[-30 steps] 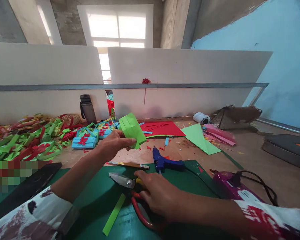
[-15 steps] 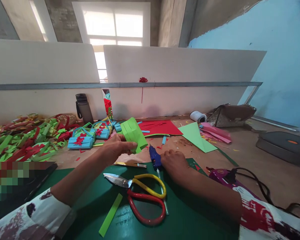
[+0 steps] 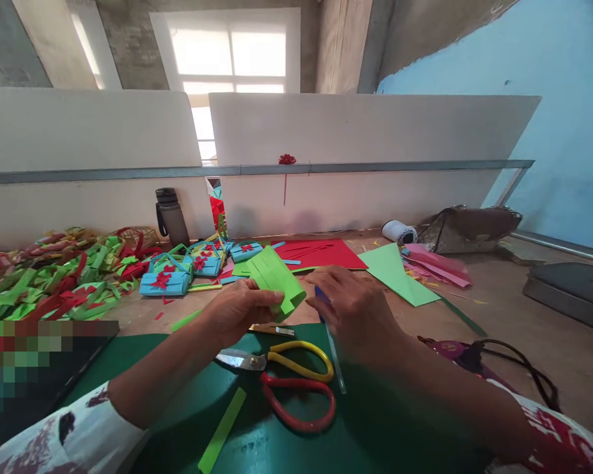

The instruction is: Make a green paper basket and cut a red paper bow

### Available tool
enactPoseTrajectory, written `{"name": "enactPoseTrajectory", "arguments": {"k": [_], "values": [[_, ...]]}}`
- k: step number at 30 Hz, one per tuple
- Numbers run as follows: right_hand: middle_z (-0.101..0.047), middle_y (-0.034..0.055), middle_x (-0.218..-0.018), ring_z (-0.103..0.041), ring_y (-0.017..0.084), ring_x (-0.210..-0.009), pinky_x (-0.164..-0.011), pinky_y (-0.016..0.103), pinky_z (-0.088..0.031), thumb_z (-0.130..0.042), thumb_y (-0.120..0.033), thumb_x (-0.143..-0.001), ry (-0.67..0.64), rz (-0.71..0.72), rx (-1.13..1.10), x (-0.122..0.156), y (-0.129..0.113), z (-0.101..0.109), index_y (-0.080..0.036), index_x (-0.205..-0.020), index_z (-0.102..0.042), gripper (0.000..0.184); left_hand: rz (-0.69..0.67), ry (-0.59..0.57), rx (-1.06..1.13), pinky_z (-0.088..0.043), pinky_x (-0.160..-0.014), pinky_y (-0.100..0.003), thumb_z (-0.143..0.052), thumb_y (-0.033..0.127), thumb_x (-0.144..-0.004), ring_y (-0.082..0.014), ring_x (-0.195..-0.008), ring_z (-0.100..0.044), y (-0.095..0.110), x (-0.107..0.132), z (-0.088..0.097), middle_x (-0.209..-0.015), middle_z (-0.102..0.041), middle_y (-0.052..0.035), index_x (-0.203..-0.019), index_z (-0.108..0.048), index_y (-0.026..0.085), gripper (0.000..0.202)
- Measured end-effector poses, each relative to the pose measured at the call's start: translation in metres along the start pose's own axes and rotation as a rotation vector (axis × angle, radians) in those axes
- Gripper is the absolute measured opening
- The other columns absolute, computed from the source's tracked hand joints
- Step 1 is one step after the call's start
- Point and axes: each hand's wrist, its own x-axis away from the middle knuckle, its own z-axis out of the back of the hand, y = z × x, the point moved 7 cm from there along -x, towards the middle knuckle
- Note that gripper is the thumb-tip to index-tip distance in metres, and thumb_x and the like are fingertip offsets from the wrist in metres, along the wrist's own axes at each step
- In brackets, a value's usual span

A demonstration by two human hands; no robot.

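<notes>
A folded piece of bright green paper (image 3: 277, 276) is pinched between the thumb and fingers of my left hand (image 3: 240, 309), held above the worktop. My right hand (image 3: 358, 309) is wrapped round a blue glue gun (image 3: 321, 295), mostly hidden by the fingers, close to the paper's right edge. A clear glue stick (image 3: 337, 362) sticks out of the gun's back end. Below my hands, scissors (image 3: 240, 359) with one yellow and one red handle lie on the green mat (image 3: 277, 454). A narrow green paper strip (image 3: 222, 431) rests to their left.
Small blue paper bags (image 3: 164, 284) with red flowers stand behind my left hand, beside a heap of green and red paper pieces (image 3: 54, 276). Red sheets (image 3: 326, 253), a light green sheet (image 3: 400, 273) and a purple device with a black cable (image 3: 518, 359) lie further right. A bottle (image 3: 172, 220) stands behind.
My right hand has closed round the glue gun and come up towards the green paper. My left hand still holds the paper, now turned slightly. The view has shifted a little.
</notes>
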Motion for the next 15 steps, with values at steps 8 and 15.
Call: {"name": "enactPoseTrajectory", "arguments": {"k": [8,15], "values": [[-0.058,0.0148,-0.106,-0.053,0.024,-0.104,-0.086,0.041,-0.046,-0.044,-0.007,-0.086,0.321,0.248,-0.325,0.010,-0.015,0.009,-0.014,-0.090,-0.060,0.018,-0.002,0.002,0.015,-0.047,-0.075,-0.033,-0.079,0.024,-0.056,-0.0154,-0.069,-0.059,-0.010,0.001,-0.004,-0.076,-0.065,-0.0044,-0.077,-0.066,0.012,0.027],[-0.054,-0.0001,-0.072,-0.054,0.013,-0.066,-0.059,0.025,-0.045,-0.054,-0.023,-0.085,0.201,-0.263,-0.852,0.007,0.018,-0.006,-0.018,-0.074,-0.053,0.012,-0.273,0.192,-0.233,-0.039,-0.058,-0.022,-0.070,0.029,-0.069,-0.0098,-0.058,-0.048,-0.008,0.007,-0.002,-0.060,-0.057,0.0013,-0.062,-0.063,0.014,0.018]]}}
